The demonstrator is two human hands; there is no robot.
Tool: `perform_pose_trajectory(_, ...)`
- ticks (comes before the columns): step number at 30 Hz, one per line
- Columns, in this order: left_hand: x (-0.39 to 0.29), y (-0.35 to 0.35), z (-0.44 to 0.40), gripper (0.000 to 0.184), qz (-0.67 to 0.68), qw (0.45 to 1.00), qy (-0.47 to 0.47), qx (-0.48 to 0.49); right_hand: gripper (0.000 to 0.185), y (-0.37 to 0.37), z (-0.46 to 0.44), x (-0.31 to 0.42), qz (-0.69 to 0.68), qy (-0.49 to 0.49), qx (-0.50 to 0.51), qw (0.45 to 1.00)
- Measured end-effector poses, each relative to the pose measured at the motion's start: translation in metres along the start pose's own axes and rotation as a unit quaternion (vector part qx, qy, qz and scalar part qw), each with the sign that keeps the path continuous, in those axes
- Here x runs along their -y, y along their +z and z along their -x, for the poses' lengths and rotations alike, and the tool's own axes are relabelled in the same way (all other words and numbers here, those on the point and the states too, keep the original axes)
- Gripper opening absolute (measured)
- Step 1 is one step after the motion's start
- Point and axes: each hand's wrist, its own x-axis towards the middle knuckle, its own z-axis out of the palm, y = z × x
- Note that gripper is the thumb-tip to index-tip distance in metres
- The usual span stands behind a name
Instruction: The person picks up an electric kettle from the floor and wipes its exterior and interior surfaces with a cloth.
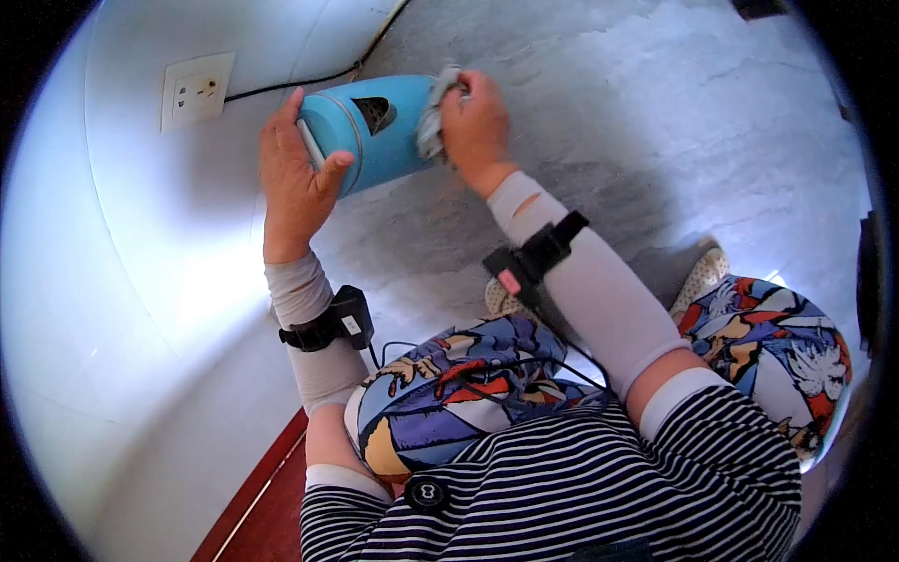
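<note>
A light-blue rounded canister (398,145) lies tipped on its side, with a dark triangular opening in its wall and a pale handle-like strip on its left end. My left hand (298,173) grips that left end, thumb along the near side and fingers over the far side. At the opposite end, my right hand (479,126) is closed around a crumpled grey cloth (433,122) and presses it against the canister. Some of the right fingers are hidden behind the cloth. What is inside the canister cannot be made out.
A wall socket (197,92) with a black cable (290,84) plugged in is on the white wall (122,215) at left. Grey marbled floor (599,112) spreads out ahead. My patterned knees are below, with a wrist-device cable across them. A red strip (262,487) runs at lower left.
</note>
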Motion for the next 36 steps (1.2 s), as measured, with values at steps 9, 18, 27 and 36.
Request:
perform_pose_trajectory(9, -0.009, 0.000, 0.001, 0.112, 0.017, 1.000, -0.014, 0.006, 0.026, 0.000, -0.014, -0.005, 0.051, 0.038, 0.041, 0.997)
perform_pose_trajectory(18, -0.013, -0.010, 0.001, 0.109, 0.022, 0.999, -0.008, 0.040, 0.028, 0.001, -0.027, -0.032, 0.040, -0.033, 0.041, 0.998)
perform_pose_trajectory(27, -0.050, -0.027, 0.024, 0.122, -0.055, 0.982, -0.042, 0.175, 0.033, -0.024, -0.026, -0.087, 0.018, 0.150, 0.071, 0.986)
perform_pose_trajectory(36, -0.058, -0.005, 0.026, 0.114, 0.020, 0.992, -0.101, 0.068, 0.025, -0.019, 0.006, 0.025, -0.107, 0.033, 0.020, 0.994)
